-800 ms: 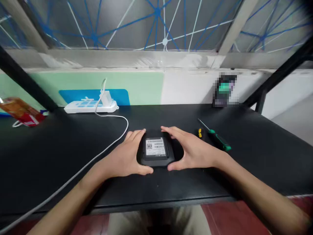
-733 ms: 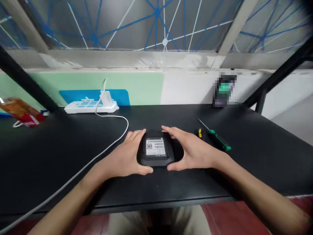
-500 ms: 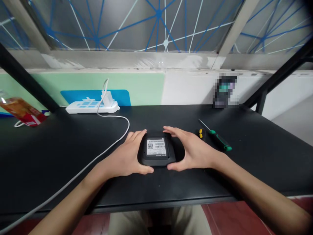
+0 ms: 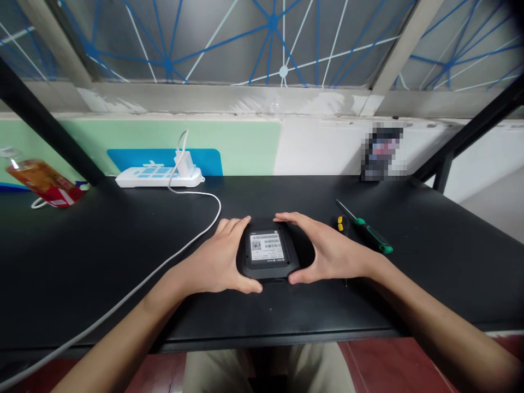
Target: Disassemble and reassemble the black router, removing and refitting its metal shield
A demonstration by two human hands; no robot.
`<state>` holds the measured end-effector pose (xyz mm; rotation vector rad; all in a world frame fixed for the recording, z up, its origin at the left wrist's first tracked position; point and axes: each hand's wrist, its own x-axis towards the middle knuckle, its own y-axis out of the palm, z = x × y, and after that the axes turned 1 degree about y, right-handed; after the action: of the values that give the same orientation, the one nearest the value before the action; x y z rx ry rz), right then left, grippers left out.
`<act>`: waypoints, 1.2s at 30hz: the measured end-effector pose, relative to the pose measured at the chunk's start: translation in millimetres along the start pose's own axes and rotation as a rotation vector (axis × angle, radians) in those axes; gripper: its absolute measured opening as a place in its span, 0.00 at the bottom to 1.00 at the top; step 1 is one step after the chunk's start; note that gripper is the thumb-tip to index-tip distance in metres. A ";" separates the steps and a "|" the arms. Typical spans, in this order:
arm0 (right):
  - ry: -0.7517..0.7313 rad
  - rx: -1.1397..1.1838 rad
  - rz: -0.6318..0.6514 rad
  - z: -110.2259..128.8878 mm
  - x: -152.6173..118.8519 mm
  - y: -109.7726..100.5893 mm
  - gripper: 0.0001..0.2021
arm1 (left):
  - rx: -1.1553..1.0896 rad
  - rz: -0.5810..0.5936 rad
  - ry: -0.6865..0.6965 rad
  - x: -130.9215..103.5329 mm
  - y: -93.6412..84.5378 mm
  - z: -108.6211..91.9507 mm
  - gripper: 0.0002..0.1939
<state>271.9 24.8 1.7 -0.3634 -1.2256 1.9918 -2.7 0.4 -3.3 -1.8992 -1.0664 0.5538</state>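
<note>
A flat, black, squarish device (image 4: 267,268) with rounded corners is near the front middle of the table. Its face bears a white label (image 4: 267,248) with a QR code and barcodes. My left hand (image 4: 219,259) is curved around its left side, fingers at the far edge and thumb at the near edge. On the right side, my right hand (image 4: 327,248) grips the far and near edges in the same way, with a dark gap between palm and device. Parts of the device's sides are hidden by my fingers.
A green-handled screwdriver (image 4: 374,236) and a yellow-and-black tool (image 4: 340,224), partly hidden, lie beside my right hand. A white power strip (image 4: 158,177) sits at the back left, its white cable (image 4: 159,266) running forward. A bottle (image 4: 47,183) is far left. A pixelated object (image 4: 381,154) leans against the wall.
The whole scene has shifted slightly to the right in view. The device has turned or tilted very slightly between my hands, and my right thumb has moved a little to the right along its near edge.
</note>
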 end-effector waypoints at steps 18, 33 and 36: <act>0.002 -0.059 0.024 9.0 -1.5 0.2 0.55 | -0.002 -0.040 0.011 0.8 1.4 -1.4 0.59; -0.034 0.111 -0.047 0.3 -0.2 2.7 0.56 | 0.004 -0.008 0.033 -2.9 -3.5 0.8 0.59; -0.022 0.136 -0.047 0.3 -0.1 3.5 0.56 | -0.004 0.006 0.028 -3.3 -6.7 -0.6 0.59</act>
<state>270.2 23.6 -1.1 -0.2436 -1.0955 2.0301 -7.2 -0.9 2.6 -1.9093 -1.0446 0.5276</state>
